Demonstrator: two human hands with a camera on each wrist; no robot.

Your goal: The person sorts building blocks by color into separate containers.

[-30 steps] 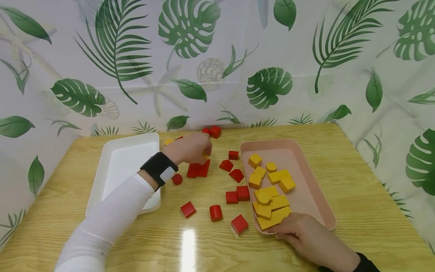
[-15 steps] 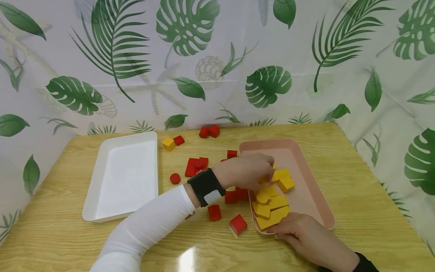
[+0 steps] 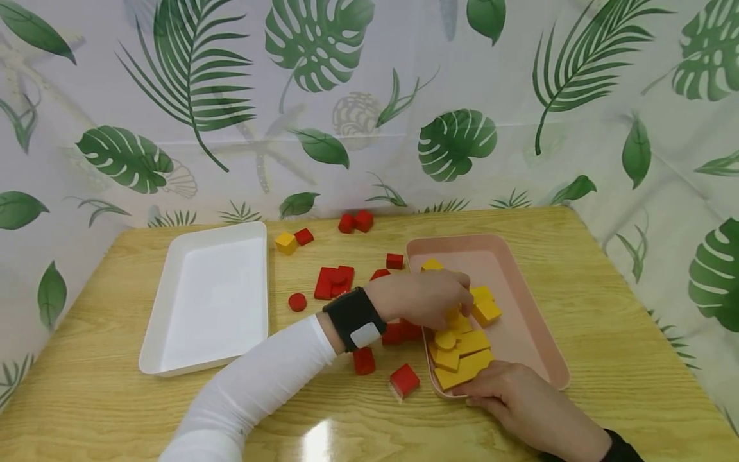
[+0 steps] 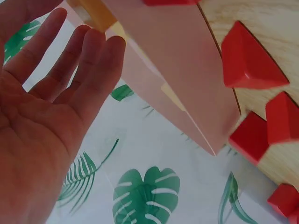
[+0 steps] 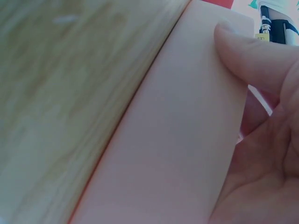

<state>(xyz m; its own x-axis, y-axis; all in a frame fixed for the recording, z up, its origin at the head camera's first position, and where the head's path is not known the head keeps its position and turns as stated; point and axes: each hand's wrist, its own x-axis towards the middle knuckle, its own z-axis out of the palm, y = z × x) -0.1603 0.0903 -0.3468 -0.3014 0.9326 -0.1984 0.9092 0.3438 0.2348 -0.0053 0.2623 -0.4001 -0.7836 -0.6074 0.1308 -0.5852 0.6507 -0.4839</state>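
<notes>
My left hand (image 3: 424, 296) is over the left side of the pink tray (image 3: 522, 314), its fingertips down among the yellow blocks (image 3: 473, 366). In the left wrist view its fingers are spread and loosely bent, with a yellow block (image 4: 99, 13) right by the fingertips. Some of the pile is hidden beneath this hand. My right hand (image 3: 522, 398) grips the tray's near edge. From the right wrist, the thumb (image 5: 252, 58) lies against the tray's outer wall (image 5: 173, 121) and the fingers reach over the rim.
A white tray (image 3: 219, 289) stands at the left. Between the trays lie several red blocks, among them a cube (image 3: 405, 381) near the front and a disc (image 3: 297, 302). One yellow cube (image 3: 286, 243) sits at the back beside a red block (image 3: 303, 237). A leaf-patterned cloth (image 3: 369, 173) hangs behind.
My left hand went from the red blocks mid-table rightward into the pink tray with a yellow block, and its fingers have since loosened. My right hand stays at the tray edge.
</notes>
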